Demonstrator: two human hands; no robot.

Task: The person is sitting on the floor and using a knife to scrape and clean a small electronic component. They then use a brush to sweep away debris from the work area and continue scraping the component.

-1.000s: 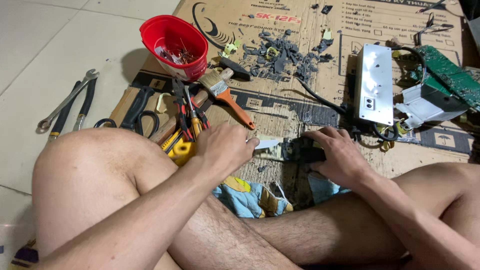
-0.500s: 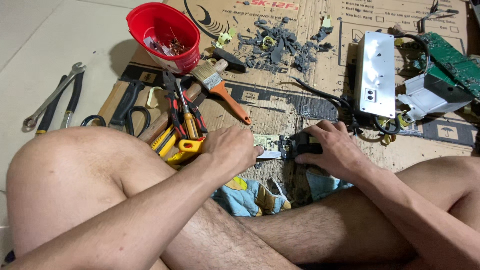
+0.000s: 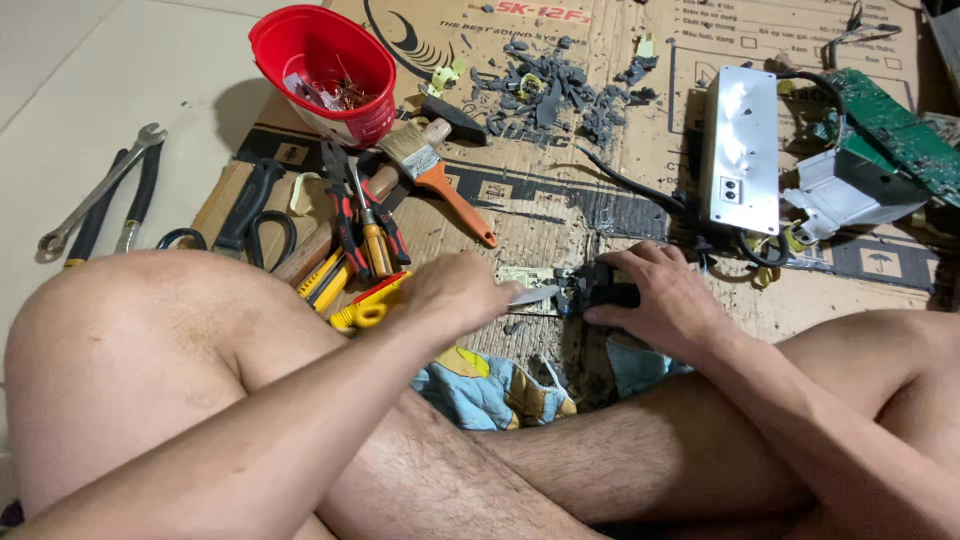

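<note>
Since the earlier frames our view had slid left, and our left hand had eased back a little from the small black plastic part, a blur over its fingers. That hand was closed around a thin grey metal blade whose tip reached toward the part; our right hand was pressed down over the part, fingers curled on it, pinning it to the printed brown cardboard sheet just in front of our crossed legs.

We judged the job well under way — a heap of dark grey broken chips already lay further up the cardboard, and the long white metal box with the green circuit board sat opened at our right. The part itself was not yet apart.

Most of it was hidden under our right palm — we could not tell its shape, nor the blade's handle inside the blurred left fist.
</note>
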